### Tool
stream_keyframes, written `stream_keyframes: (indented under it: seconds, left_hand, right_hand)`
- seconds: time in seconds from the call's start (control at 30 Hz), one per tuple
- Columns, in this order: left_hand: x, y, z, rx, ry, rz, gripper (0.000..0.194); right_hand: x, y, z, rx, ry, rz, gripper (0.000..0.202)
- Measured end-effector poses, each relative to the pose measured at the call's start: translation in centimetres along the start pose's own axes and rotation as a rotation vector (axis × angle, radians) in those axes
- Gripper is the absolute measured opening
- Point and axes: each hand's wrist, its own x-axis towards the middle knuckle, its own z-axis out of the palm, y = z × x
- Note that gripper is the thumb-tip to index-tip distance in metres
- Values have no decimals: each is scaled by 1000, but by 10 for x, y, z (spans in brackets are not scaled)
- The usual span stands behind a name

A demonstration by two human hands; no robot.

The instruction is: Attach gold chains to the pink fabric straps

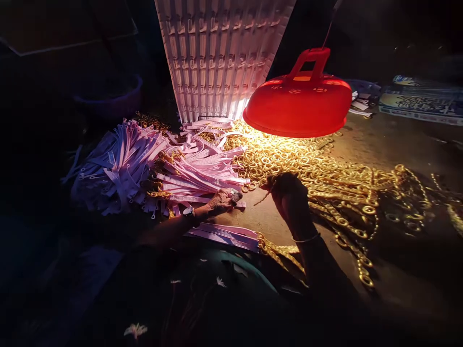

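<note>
My left hand (223,200), with a watch on its wrist, lies over the front edge of a heap of pink strips (202,166). Its fingers are closed, and a strip end shows just past the fingertips; what they pinch is hidden. In shadow, my right hand (289,193) has its fingers shut on a thin gold cord (263,198), whose end points down toward the left hand. Right behind it lies a pile of gold rings and cords (289,156). Closer to my body, a bundle of pink strips (227,236) meets gold cords (278,250).
A red plastic lampshade (298,106) hangs low over the gold pile. A ribbed panel (224,58) stands behind the heaps. More pink strips (119,166) are at the left, near a dark purple tub (112,101). Printed packages (421,101) lie at the back right of the table (379,140).
</note>
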Motion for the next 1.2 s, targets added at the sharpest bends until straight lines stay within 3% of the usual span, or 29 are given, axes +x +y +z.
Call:
stream_keyframes:
  seconds: [0.1, 0.23, 0.37, 0.5, 0.73, 0.9, 1.1, 1.2]
  left_hand:
    - [-1, -3, 2, -79, -80, -6, 40]
    - [4, -14, 6, -395, 117, -155, 41]
    - [9, -18, 7, -513, 177, -266, 28]
    - [13, -19, 7, -546, 160, -321, 30]
    - [17, -26, 13, -466, 164, -234, 17]
    - [12, -29, 9, -363, 141, -122, 18]
    - [-4, -22, 14, -357, 125, 11, 41]
    - [-12, -22, 17, -312, 175, 63, 45]
  right_hand:
    - [5, -7, -7, -51, -102, 79, 46]
    - [-13, 2, 0, -270, -336, 110, 48]
    - [-28, 16, 14, -418, -372, 9, 48]
    - [-32, 26, 21, -463, -385, -23, 43]
    - [-37, 48, 27, -446, -352, -2, 26]
    - [-42, 50, 29, -398, -379, 72, 18]
    - [-32, 45, 29, -584, -374, -11, 16]
    - [-29, 39, 32, -623, -420, -47, 16]
